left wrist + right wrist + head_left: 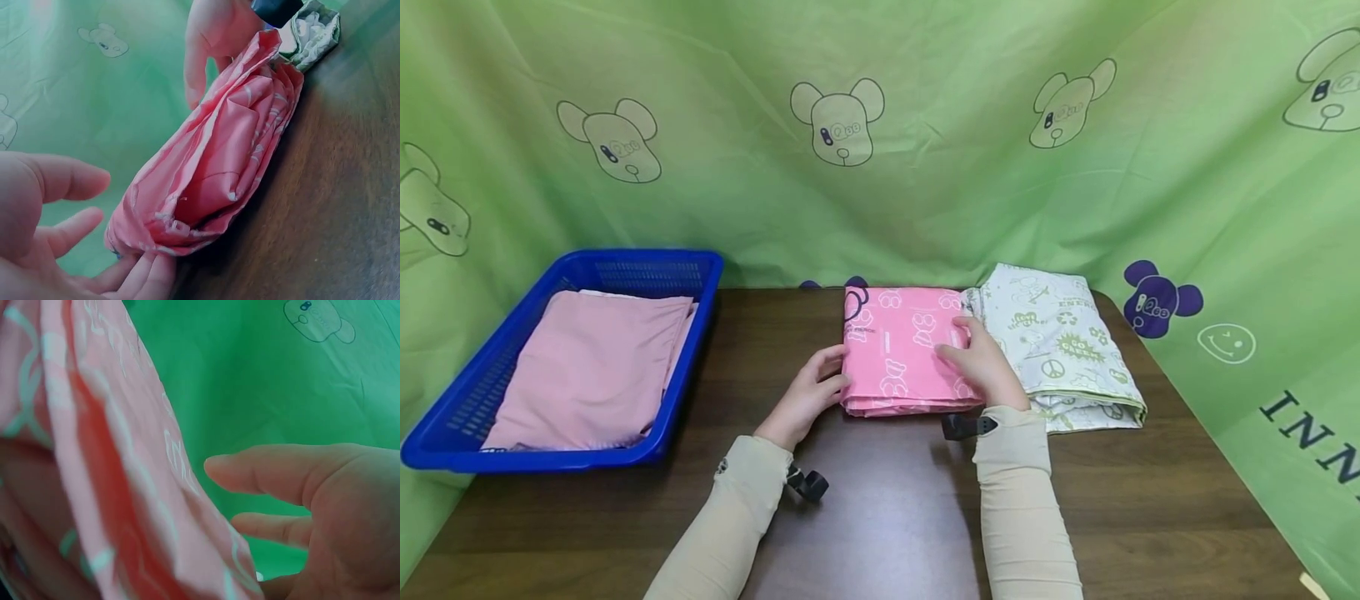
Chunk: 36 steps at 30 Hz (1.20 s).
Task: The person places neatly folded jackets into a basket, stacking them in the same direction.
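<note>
A folded pink cloth (898, 346) with white printed figures lies at the back middle of the table. At its left edge is my left hand (805, 396), fingers spread. In the left wrist view, the lower fingers (150, 275) touch the cloth's bottom corner, while the thumb and forefinger stay apart from it. My right hand (988, 362) lies along the right edge, its thumb and fingers extended and loosely parted in the right wrist view. The open folds of the cloth (225, 156) face the left wrist camera. Some right fingertips are hidden behind the cloth.
Right of the pink cloth, close beside it, lies a folded white cloth (1067, 333) with green prints. A blue plastic basket (681, 400) stands on the left with pale pink cloth (587, 367) inside. A green printed curtain (925, 208) hangs behind the brown table (880, 517).
</note>
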Tool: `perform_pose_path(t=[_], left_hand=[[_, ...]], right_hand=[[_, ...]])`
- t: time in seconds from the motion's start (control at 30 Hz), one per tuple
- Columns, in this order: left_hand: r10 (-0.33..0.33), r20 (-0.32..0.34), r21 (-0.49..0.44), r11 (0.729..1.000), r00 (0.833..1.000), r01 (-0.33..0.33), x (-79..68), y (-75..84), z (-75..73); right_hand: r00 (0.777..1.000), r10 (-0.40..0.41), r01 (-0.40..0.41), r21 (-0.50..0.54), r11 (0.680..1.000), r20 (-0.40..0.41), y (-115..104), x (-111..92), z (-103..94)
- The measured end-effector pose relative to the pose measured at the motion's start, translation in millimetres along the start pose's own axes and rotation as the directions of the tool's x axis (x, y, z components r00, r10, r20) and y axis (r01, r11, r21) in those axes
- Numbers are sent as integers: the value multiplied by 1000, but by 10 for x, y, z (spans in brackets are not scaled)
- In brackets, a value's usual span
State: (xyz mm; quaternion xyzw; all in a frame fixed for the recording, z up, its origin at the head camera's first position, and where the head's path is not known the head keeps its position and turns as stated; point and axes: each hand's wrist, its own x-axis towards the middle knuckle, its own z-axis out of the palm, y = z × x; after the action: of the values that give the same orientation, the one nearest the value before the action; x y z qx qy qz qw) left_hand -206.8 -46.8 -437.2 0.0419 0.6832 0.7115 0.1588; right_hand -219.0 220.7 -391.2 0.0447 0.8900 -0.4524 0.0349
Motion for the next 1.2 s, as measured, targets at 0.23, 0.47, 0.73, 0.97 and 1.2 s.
perform_pose_path(t=[0.23, 0.47, 0.73, 0.97, 1.2], left_hand=[[-13, -56, 90, 996, 998, 18, -10, 36, -76], [7, -48, 108, 994, 999, -2, -4, 27, -89], [34, -33, 71, 997, 999, -31, 26, -3, -72], [-6, -52, 99, 995, 999, 11, 33, 9, -139], [-23, -21, 161, 987, 1000, 26, 24, 27, -206]], right_hand=[[1000, 17, -17, 1, 1000, -1, 37, 61, 85], [999, 31, -31, 15, 999, -13, 50, 86, 157], [999, 30, -29, 76, 997, -13, 43, 85, 182], [995, 47, -69, 248, 966, 90, 105, 116, 190], [980, 13, -75, 307, 949, 199, 123, 122, 207]])
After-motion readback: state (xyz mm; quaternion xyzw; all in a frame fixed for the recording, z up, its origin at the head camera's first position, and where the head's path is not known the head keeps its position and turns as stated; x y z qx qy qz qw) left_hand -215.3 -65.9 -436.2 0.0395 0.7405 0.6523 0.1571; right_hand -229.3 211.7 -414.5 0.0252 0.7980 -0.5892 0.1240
